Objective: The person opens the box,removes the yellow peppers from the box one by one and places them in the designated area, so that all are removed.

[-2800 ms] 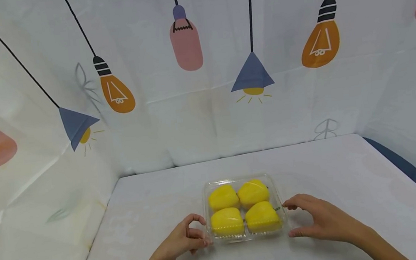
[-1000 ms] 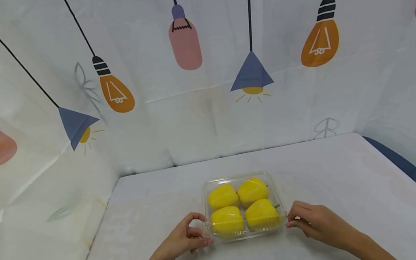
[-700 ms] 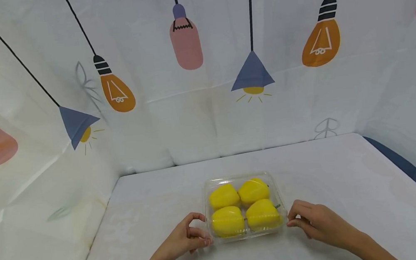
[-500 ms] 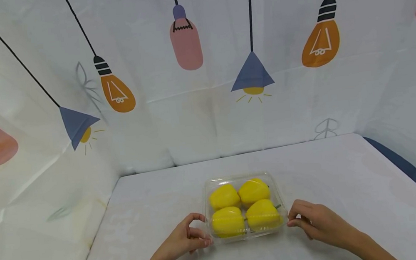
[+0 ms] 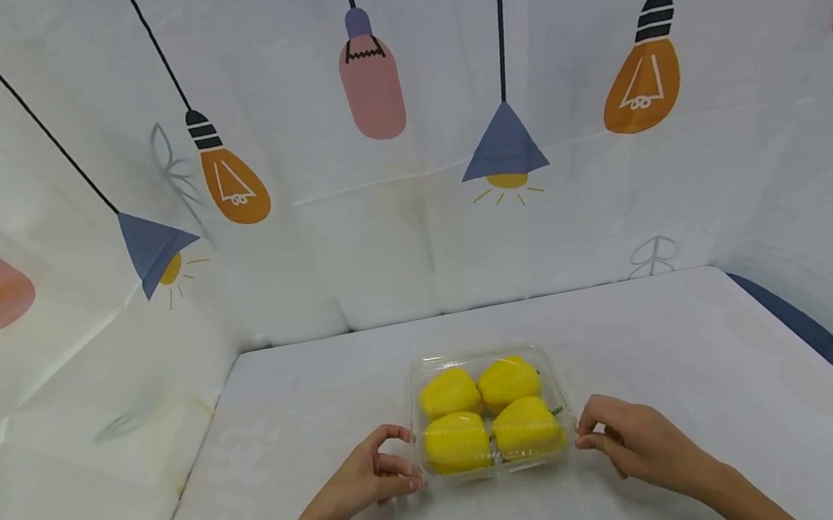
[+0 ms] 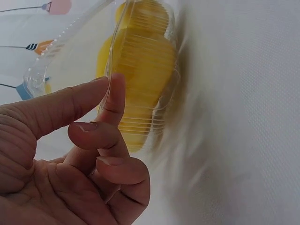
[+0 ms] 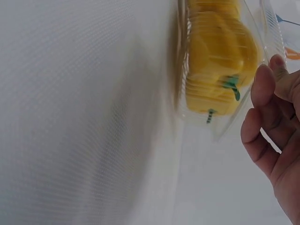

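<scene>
A clear plastic clamshell box (image 5: pixel 495 430) on the table holds several yellow bell peppers (image 5: pixel 526 428), one with a green stem (image 7: pixel 231 83) in the right wrist view. At the box's front left corner, my left hand (image 5: pixel 368 476) pinches the thin rim (image 6: pixel 111 58) between thumb and index finger, its other fingers curled below. On the opposite side, my right hand (image 5: pixel 633 444) pinches the rim at the front right corner with thumb and index fingertip. In the left wrist view, the clear lid (image 6: pixel 77 42) stands over the ribbed wall of the base.
The box rests on a white-covered table (image 5: pixel 323 386). A white cloth backdrop (image 5: pixel 354 241) printed with lamps and bulbs rises behind and at the sides. Dark blue material (image 5: pixel 831 345) shows past the table's right edge.
Early on, my right hand stood spread beside the box; its thumb and finger have since come together on the rim. It has risen very slightly lately. My left hand stays in place.
</scene>
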Tool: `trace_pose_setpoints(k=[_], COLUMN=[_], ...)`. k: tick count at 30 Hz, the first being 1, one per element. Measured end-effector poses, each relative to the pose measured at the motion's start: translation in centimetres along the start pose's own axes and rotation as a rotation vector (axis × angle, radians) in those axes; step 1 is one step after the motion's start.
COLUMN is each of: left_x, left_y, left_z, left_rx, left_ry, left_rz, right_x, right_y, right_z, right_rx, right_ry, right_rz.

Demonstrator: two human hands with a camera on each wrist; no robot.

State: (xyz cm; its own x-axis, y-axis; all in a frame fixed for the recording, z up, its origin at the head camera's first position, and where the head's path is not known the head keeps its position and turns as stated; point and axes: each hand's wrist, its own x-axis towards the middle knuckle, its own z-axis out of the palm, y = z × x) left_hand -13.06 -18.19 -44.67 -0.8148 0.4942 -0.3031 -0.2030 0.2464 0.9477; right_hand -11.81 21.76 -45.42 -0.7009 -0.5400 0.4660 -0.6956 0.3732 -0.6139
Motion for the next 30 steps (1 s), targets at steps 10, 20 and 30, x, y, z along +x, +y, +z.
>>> trace_pose_setpoints(k=[10,20,30], left_x=[-0.2,-0.2,-0.3], left_y=[-0.1,-0.2,-0.3], left_z=[-0.1,0.2,0.2], left_rx=[0.037,0.059,0.046], left_ry=[0.023,-0.008,-0.022], left_rz=[-0.016,0.019,0.029], right_x=[0.4,1.9,4.6], right_y=[-0.6,-1.7,-3.0], right_z=[-1.3,-2.5,-4.2], right_rx=[-0.068,-0.085,-0.16], right_ry=[0.068,0.133,0.259], right_rz=[-0.027,-0.09,-0.165])
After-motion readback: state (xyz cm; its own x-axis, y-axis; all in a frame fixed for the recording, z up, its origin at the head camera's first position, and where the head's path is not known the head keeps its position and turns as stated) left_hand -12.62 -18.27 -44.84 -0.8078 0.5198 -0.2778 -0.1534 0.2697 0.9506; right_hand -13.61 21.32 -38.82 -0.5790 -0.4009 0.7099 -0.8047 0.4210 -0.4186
